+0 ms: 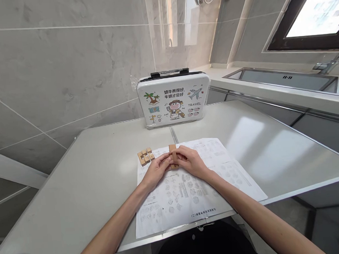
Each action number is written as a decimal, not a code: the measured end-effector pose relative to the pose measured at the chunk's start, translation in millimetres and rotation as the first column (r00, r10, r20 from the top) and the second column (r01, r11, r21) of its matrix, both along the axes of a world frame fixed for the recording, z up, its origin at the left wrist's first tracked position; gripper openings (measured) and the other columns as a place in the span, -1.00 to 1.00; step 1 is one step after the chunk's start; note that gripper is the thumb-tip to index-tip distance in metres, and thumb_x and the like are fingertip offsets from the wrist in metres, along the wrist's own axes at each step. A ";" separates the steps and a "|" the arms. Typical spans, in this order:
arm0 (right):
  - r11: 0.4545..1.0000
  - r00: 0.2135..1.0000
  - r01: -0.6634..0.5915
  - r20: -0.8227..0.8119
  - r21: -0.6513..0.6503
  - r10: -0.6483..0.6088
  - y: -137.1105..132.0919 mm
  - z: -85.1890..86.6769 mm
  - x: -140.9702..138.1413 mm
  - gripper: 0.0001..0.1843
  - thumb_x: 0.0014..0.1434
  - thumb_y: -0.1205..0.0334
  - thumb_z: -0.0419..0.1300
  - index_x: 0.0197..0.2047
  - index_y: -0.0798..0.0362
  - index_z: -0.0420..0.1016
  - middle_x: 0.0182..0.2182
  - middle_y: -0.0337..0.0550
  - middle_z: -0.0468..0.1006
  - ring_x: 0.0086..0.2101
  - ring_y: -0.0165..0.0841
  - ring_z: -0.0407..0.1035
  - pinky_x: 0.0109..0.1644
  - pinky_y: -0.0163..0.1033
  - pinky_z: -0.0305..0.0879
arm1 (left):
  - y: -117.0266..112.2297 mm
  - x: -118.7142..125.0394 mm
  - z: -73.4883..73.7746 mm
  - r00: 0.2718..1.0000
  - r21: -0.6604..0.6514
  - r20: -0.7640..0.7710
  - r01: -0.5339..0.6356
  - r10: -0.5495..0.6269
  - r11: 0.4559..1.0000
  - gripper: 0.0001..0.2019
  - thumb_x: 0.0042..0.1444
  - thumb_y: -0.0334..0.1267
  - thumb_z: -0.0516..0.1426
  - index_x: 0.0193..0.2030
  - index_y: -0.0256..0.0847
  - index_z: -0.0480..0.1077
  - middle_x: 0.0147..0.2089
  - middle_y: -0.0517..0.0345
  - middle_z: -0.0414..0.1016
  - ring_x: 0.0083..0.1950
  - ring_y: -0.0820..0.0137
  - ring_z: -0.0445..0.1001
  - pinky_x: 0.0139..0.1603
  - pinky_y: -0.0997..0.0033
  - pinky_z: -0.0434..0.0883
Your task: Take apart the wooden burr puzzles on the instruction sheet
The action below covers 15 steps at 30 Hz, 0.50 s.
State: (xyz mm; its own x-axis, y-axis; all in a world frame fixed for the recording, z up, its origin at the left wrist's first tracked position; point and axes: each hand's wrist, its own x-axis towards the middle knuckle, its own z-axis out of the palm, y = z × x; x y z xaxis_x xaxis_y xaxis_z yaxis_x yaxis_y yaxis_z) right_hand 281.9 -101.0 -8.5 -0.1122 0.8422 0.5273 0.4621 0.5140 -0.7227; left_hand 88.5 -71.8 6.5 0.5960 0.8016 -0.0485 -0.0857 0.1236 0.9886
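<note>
Both of my hands meet over a printed instruction sheet (pixel 190 191) on a white table (pixel 98 177). My left hand (pixel 156 169) and my right hand (pixel 190 160) pinch the same wooden puzzle piece (pixel 172 151), which stands upright between the fingertips. Its lower part is hidden by my fingers. A small group of loose wooden puzzle pieces (pixel 145 156) lies just left of my left hand, at the sheet's far left corner.
A white case printed with cartoons and the word TRAVEL (pixel 173 100) stands upright at the table's far edge against the tiled wall. A steel sink (pixel 281 80) with a tap (pixel 330 63) sits in the counter at the right, under a window.
</note>
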 end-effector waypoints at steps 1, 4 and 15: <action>1.000 1.000 -0.009 -0.017 -0.010 0.008 0.2 0.3 0.0 -0.89 0.39 0.12 0.26 -0.13 -0.07 0.60 -0.42 -0.27 0.37 -0.42 -0.34 0.24 -0.30 -0.25 0.21 | -0.3 0.0 0.9 1.000 0.005 -0.015 0.001 -0.001 1.000 -0.49 0.28 0.08 0.28 0.24 -0.19 0.55 0.24 -0.10 0.60 0.21 0.09 0.59 0.34 0.04 0.44; 0.998 0.997 -0.040 -0.073 -0.046 0.036 1.5 0.0 0.8 -0.73 0.38 0.00 0.28 -0.31 -0.03 0.51 -0.42 -0.25 0.45 -0.46 -0.36 0.19 -0.32 -0.25 0.19 | -2.1 0.4 5.6 0.997 0.060 -0.070 -0.014 0.018 0.998 -0.50 0.28 0.09 0.28 0.21 -0.20 0.56 0.21 -0.09 0.63 0.21 0.09 0.60 0.32 0.08 0.47; 0.973 0.976 -0.146 -0.187 -0.178 0.112 -3.5 11.7 -0.9 -0.78 0.33 0.01 0.30 -0.20 -0.01 0.58 -0.30 -0.18 0.62 -0.47 -0.37 0.34 -0.36 -0.24 0.27 | -4.3 -2.2 11.0 0.977 0.167 -0.207 -0.017 0.052 0.986 -0.45 0.32 0.12 0.20 0.28 -0.22 0.49 -0.09 -0.02 0.70 -0.21 0.22 0.71 -0.01 0.18 0.60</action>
State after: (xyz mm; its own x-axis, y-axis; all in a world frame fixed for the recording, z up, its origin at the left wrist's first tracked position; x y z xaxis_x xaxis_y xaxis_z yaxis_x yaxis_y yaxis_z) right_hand 281.0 -104.4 3.2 -0.1468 0.9132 0.3801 0.2588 0.4064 -0.8763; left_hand 86.3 -76.2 17.5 0.5581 0.8290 -0.0359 0.1244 -0.0409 0.9914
